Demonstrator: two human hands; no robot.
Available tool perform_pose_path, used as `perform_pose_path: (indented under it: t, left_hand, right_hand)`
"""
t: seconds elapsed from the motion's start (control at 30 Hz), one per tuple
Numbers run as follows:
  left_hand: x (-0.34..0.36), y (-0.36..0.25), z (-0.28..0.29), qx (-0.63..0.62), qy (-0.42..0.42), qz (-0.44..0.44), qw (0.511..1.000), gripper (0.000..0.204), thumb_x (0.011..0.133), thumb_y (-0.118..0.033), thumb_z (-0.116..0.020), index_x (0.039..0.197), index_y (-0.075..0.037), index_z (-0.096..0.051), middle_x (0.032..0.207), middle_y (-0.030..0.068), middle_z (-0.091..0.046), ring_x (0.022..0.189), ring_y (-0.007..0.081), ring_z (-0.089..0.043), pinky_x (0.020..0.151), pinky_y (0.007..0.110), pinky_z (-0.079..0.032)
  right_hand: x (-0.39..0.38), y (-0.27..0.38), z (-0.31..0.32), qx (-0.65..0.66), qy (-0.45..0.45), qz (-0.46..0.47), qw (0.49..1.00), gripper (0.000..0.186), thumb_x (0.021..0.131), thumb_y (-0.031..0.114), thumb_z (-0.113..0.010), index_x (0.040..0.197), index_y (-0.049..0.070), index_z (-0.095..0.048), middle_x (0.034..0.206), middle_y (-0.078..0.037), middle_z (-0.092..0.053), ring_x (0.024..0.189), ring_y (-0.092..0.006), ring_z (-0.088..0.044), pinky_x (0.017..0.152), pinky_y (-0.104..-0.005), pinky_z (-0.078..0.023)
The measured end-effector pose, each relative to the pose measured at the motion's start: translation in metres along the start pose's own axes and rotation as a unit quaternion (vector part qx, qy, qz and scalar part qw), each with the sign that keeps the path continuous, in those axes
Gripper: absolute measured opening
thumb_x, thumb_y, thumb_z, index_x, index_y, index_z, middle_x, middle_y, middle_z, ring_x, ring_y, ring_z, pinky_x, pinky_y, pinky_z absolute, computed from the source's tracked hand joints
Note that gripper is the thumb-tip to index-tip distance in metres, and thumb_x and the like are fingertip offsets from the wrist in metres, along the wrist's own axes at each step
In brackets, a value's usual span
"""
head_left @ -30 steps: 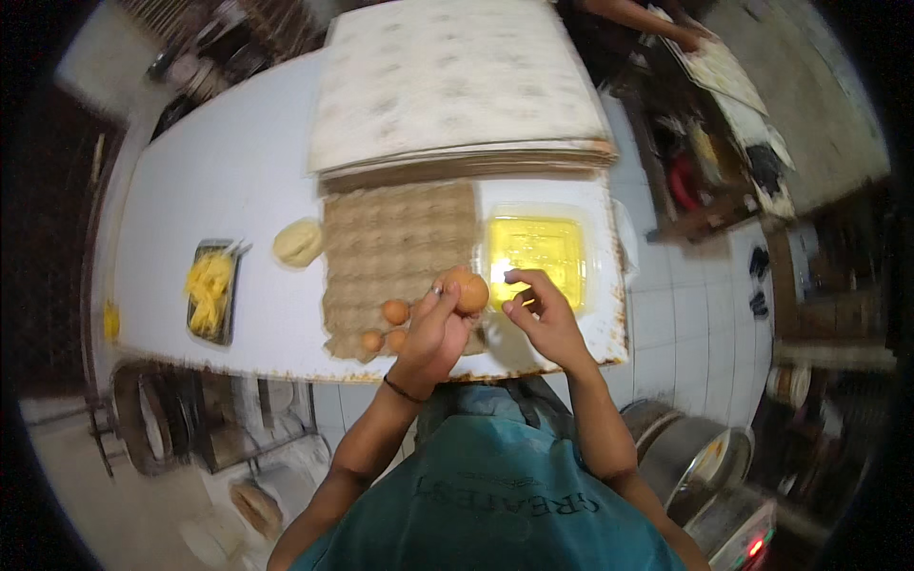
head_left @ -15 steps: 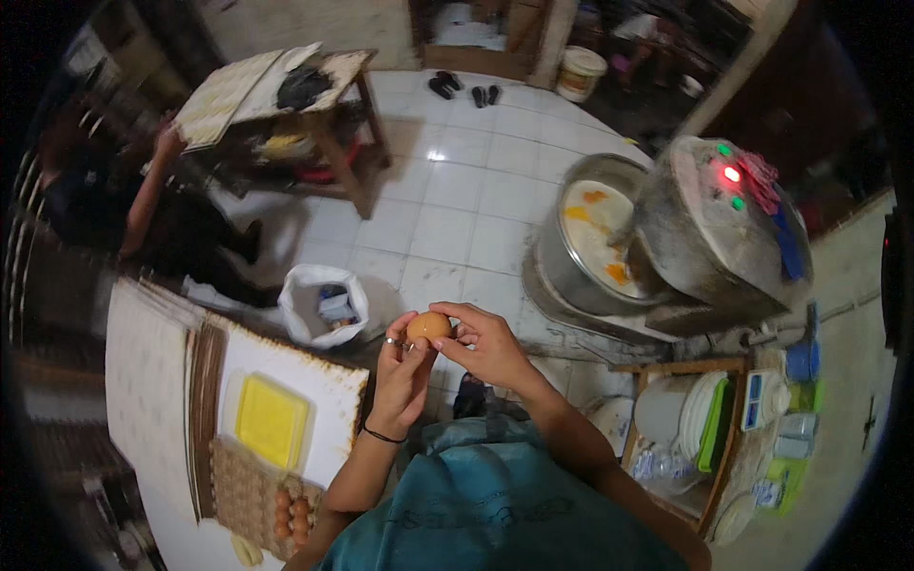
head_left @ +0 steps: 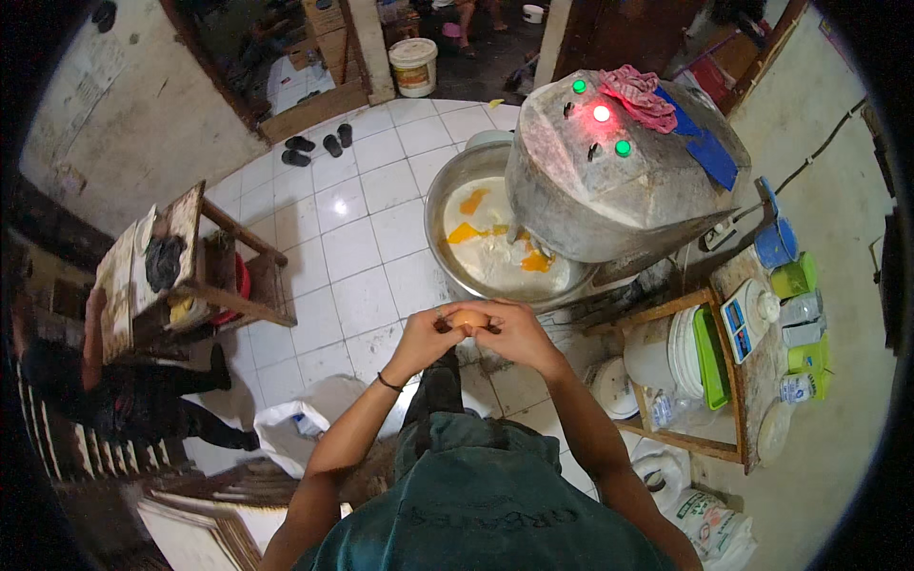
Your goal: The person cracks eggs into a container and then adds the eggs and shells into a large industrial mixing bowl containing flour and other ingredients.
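A brown egg (head_left: 466, 319) is held between my two hands, just in front of the near rim of a large metal mixing bowl (head_left: 440, 249). My left hand (head_left: 425, 341) closes on the egg from the left, and my right hand (head_left: 519, 335) closes on it from the right. Fingers and thumbs cover most of the shell, so I cannot tell whether it is cracked. Inside the bowl, orange-yellow egg yolk (head_left: 465, 232) lies in patches on a pale, whitish mass (head_left: 486, 255). The grey mixer (head_left: 619, 205) overhangs the bowl's right side.
Right of me, a wooden shelf (head_left: 743, 409) carries a scale (head_left: 747, 319), tubs and a green tray (head_left: 709, 357). A white sack (head_left: 276, 433) stands at left. Beyond it, a person (head_left: 114, 390) is beside a wooden table (head_left: 195, 285). Sandals (head_left: 331, 146) lie on the tiles.
My view has turned right, from beside the egg trays toward the mixer. Both hands have carried the egg to the bowl's near side, and the fingers now wrap more of it.
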State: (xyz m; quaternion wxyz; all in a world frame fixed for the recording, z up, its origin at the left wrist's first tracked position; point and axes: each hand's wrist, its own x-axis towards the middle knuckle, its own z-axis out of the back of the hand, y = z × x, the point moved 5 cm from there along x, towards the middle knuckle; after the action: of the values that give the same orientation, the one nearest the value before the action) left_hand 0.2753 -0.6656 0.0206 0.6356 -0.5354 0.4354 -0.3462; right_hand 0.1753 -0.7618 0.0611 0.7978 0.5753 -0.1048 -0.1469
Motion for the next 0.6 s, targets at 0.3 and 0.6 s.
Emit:
perform_pose_path:
  t: [0.3,0.6]
  left_hand:
    - [0.161,0.021,0.032,-0.021,0.159,0.073,0.984,0.033,0.075,-0.006,-0.059,0.107,0.0,-0.059,0.09,0.001,-0.061,0.08,0.0078,-0.054,0.075,0.022,-0.045]
    - [0.241,0.034,0.064,-0.149,0.237,0.177,0.944,0.035,0.078,-0.008,-0.059,0.112,0.0,-0.056,0.096,0.0036,-0.061,0.082,0.0098,-0.057,0.076,0.024,-0.047]
  right_hand:
    - [0.101,-0.064,0.051,-0.009,-0.149,-0.123,0.981,0.032,0.07,0.012,-0.062,0.102,0.012,-0.063,0.085,-0.011,-0.064,0.071,-0.0117,-0.06,0.068,-0.0256,-0.049]
    - [0.156,-0.096,0.072,0.057,-0.232,-0.231,0.943,0.038,0.069,0.007,-0.061,0.107,0.001,-0.06,0.081,-0.007,-0.064,0.067,-0.0094,-0.058,0.065,-0.0222,-0.048]
